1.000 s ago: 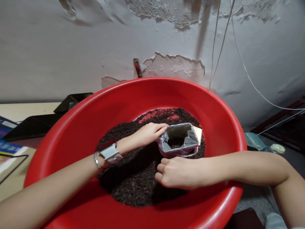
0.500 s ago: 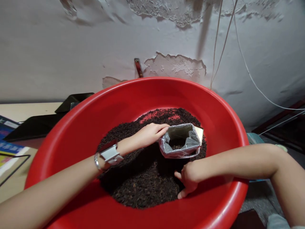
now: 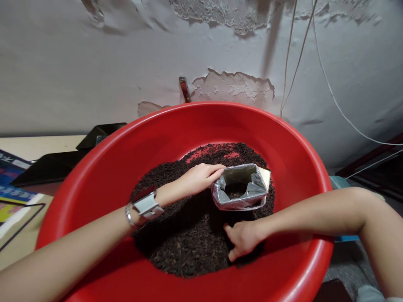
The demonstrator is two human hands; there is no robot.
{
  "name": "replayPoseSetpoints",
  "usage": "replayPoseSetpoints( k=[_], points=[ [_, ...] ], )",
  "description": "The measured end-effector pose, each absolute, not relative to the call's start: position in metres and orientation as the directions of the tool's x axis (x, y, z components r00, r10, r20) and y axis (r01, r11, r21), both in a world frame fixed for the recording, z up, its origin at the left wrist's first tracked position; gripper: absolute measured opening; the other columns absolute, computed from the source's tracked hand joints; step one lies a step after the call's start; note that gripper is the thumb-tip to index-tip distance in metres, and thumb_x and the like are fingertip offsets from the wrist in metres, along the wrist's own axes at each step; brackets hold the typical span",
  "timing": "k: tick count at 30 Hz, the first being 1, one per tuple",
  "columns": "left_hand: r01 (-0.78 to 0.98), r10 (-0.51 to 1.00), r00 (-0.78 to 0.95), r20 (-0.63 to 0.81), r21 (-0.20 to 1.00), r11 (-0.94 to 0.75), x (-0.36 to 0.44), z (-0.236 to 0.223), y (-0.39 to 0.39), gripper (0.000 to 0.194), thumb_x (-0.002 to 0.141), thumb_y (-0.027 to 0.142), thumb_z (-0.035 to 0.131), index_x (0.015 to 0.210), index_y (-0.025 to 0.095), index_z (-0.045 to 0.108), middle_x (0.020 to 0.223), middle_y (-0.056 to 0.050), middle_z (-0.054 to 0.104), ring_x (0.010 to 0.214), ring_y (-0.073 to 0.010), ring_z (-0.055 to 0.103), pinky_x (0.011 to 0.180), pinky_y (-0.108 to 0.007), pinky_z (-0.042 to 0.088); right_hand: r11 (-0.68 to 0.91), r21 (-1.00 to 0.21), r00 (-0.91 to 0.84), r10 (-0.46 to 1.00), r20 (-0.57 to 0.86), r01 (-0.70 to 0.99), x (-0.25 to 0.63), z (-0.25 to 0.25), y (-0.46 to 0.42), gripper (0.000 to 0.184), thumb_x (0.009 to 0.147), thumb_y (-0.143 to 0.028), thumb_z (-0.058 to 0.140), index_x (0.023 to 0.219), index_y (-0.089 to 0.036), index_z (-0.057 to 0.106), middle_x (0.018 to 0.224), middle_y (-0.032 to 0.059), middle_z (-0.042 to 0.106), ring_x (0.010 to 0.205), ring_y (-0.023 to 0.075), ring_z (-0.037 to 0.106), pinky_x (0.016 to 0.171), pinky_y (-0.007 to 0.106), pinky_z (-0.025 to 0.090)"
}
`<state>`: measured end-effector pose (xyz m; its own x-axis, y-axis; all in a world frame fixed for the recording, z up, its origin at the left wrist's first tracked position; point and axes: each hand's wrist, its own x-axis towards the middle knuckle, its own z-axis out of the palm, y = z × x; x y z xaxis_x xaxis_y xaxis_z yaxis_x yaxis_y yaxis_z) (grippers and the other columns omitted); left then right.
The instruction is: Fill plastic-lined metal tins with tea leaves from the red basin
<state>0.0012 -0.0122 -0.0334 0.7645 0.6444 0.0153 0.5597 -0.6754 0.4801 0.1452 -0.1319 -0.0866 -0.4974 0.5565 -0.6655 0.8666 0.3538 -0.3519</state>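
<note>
**Part-filled at best, with plenty loose in the red tub (image 3: 220,104)**

Shows dark bits inside the lined box (image 3: 241,204), well below the rim, and a far bigger spread of dark leaf-like material (image 3: 185,251) outside it. Seems only partly filled, though too shadowed inside to judge the depth fairly. Sits within the tub, right of centre, on the spread, with mouth open upward and a pale gold flap (image 3: 265,178) out at the right side.

Pinches the rim at the far left corner of the box with the left hand (image 3: 201,178). Reaches just in front of the box with the right hand (image 3: 244,239), thumb and a finger spread apart at the material; cannot tell whether anything lies in the palm.

Leaves bare red floor and sloping side to the left of the spread, plus a clear strip along the near side. Offers less room to the right, with the right forearm (image 3: 308,214) slanting in across the tub's edge. Has the peeling wall (image 3: 78,63) close behind the far edge, thin cords (image 3: 291,50) hanging there, and black angular pieces (image 3: 56,165) close against the left edge.
</note>
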Motion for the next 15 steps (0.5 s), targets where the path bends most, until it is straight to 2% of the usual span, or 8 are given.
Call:
replayPoseSetpoints(
  k=[3,7,15],
  points=[
    [0.557,0.644,0.765,0.019,0.483,-0.676,0.001,-0.033,-0.012,0.044,0.092,0.042,0.024,0.112,0.025,0.06,0.107,-0.001,0.067,0.097,-0.0179,0.061,0.093,-0.027,0.041,0.38,-0.354,-0.508,0.47,-0.722,0.854,0.143,-0.079,-0.135,0.084,0.076,-0.052,0.054,0.139,-0.001,0.028,0.117,0.0268,0.056,0.105,0.0355,0.057,0.078,0.041,0.051],
    [0.562,0.648,0.762,0.016,0.483,-0.672,0.001,-0.033,-0.013,0.044,0.092,0.04,0.025,0.114,0.025,0.06,0.111,0.0,0.066,0.098,-0.0178,0.061,0.093,-0.027,0.041,0.41,-0.397,-0.566,0.5,-0.655,0.821,0.143,-0.086,-0.137,0.079,0.076,-0.057,0.052,0.133,-0.004,0.036,0.108,0.0242,0.061,0.096,0.0356,0.062,0.073,0.042,0.052],
    [0.552,0.643,0.766,0.028,0.485,-0.678,0.001,-0.033,-0.012,0.045,0.092,0.042,0.025,0.116,0.025,0.06,0.11,0.0,0.066,0.098,-0.0182,0.061,0.092,-0.027,0.041,0.618,-0.299,-0.658,0.505,-0.558,0.727,0.134,-0.07,-0.141,0.049,0.085,-0.053,0.042,0.112,-0.016,0.058,0.094,0.017,0.068,0.084,0.0328,0.066,0.064,0.043,0.052]
  ],
)
